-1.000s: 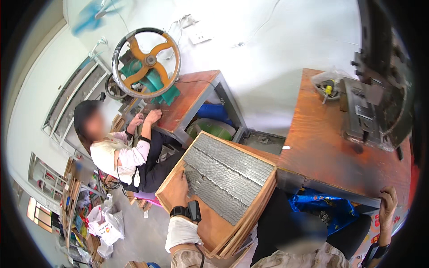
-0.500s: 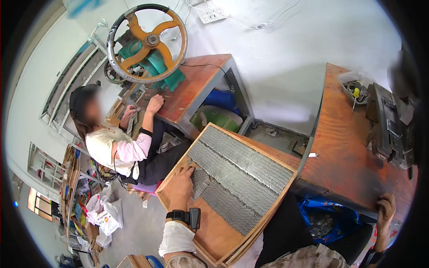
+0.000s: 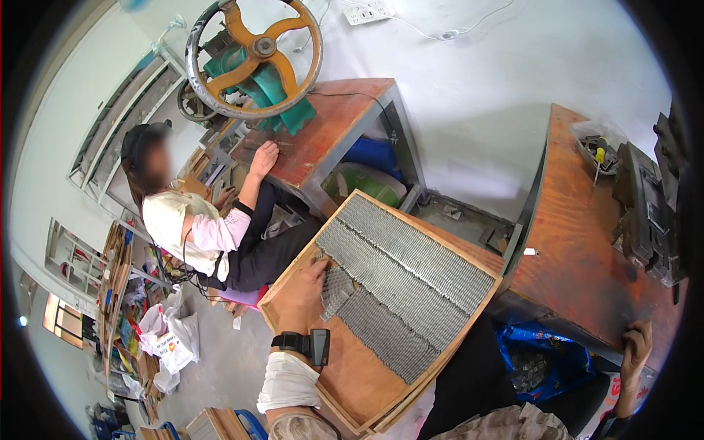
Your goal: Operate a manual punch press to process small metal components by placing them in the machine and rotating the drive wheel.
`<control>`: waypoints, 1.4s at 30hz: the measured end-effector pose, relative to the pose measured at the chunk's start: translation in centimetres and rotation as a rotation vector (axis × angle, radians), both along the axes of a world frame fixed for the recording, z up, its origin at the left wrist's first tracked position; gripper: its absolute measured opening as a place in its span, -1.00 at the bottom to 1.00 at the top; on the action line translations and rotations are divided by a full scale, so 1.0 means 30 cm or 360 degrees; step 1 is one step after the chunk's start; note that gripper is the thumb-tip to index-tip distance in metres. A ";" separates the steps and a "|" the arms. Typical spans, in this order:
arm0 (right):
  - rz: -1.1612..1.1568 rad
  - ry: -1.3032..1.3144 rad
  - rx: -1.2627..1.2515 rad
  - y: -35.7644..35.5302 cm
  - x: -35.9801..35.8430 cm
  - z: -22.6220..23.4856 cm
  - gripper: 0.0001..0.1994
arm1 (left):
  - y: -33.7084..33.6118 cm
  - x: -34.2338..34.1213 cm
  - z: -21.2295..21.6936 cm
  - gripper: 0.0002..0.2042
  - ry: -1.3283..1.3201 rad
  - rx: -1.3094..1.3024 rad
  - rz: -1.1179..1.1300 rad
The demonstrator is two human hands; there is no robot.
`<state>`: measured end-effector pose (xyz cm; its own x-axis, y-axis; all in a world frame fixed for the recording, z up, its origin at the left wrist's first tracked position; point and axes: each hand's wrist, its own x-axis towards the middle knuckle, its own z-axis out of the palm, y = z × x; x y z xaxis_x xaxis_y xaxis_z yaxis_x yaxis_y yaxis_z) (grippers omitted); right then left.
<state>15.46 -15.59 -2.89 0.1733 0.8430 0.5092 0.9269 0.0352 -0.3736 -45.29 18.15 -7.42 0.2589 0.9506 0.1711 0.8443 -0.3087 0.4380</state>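
Observation:
A shallow wooden tray (image 3: 352, 396) lies tilted at my lap, with dense rows of small grey metal pieces (image 3: 411, 257) in it. My left hand (image 3: 302, 290) reaches over its left side. Its bent fingers are closed together against a loose, skewed cluster of metal pieces (image 3: 337, 290), beside the neat rows; the thumb is mostly hidden. At the far right, my right hand (image 3: 636, 348) has its fingers curled over the edge of a reddish wooden table (image 3: 557, 242). No loose thing shows in it.
A blue bag (image 3: 543, 392) with metal pieces hangs beneath the right table. On that table are a dark toolbox (image 3: 645, 213) and a bowl (image 3: 594, 143) with a yellow-handled screwdriver. A co-worker (image 3: 194, 224) sits at left by a green press (image 3: 271, 88) with an orange handwheel.
My left fingers have drawn closer together at the cluster's edge, and the cluster sits slightly differently. My view has shifted a little. The co-worker's one hand has lowered; my right hand stays put.

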 end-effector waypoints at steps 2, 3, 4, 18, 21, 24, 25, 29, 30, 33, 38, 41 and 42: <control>-0.0006 -0.0008 -0.0002 0.007 -0.005 0.000 -0.90 | -0.041 0.019 0.014 -0.71 0.0097 -0.0049 0.0069; -0.0003 -0.0023 0.0016 0.009 -0.007 -0.002 -0.89 | -0.055 0.019 0.009 -0.69 0.0194 -0.0096 0.0132; 0.0000 -0.0037 0.0032 0.009 -0.008 -0.003 -0.89 | -0.056 0.004 -0.016 -0.69 0.0191 -0.0098 0.0133; -0.0074 0.0049 -0.0024 0.034 0.008 -0.026 -0.86 | -0.170 0.015 -0.054 -0.74 0.0181 0.0269 0.0027; -0.0087 0.0049 -0.0039 0.031 0.008 -0.031 -0.87 | -0.193 0.008 -0.048 -0.75 -0.0009 -0.0076 0.0059; -0.0115 0.0059 -0.0067 0.033 0.006 -0.025 -0.87 | -0.188 0.021 -0.038 -0.79 -0.0737 -0.0338 0.0376; -0.0137 0.0070 -0.0086 0.034 0.005 -0.024 -0.87 | -0.171 0.013 -0.036 -0.79 -0.0738 -0.0337 0.0378; -0.0144 0.0082 -0.0071 0.031 0.009 -0.022 -0.88 | -0.056 -0.067 -0.071 -0.79 -0.0457 -0.0084 0.0539; -0.0135 0.0060 -0.0049 0.040 0.003 -0.021 -0.88 | -0.033 -0.081 -0.069 -0.78 -0.0394 -0.0056 0.0557; -0.0126 0.0035 -0.0030 0.050 0.002 -0.021 -0.88 | 0.047 -0.083 -0.054 -0.77 -0.0058 0.0204 0.0490; -0.0148 0.0027 -0.0020 0.051 0.006 -0.031 -0.88 | 0.108 -0.042 -0.089 -0.78 0.0114 0.0221 0.0487; -0.0171 -0.0030 -0.0026 0.046 0.012 -0.034 -0.88 | 0.088 -0.054 -0.107 -0.78 0.0109 0.0204 0.0523; -0.0179 0.0006 -0.0035 0.046 0.014 -0.034 -0.88 | 0.081 -0.063 -0.104 -0.77 0.0027 0.0211 0.0516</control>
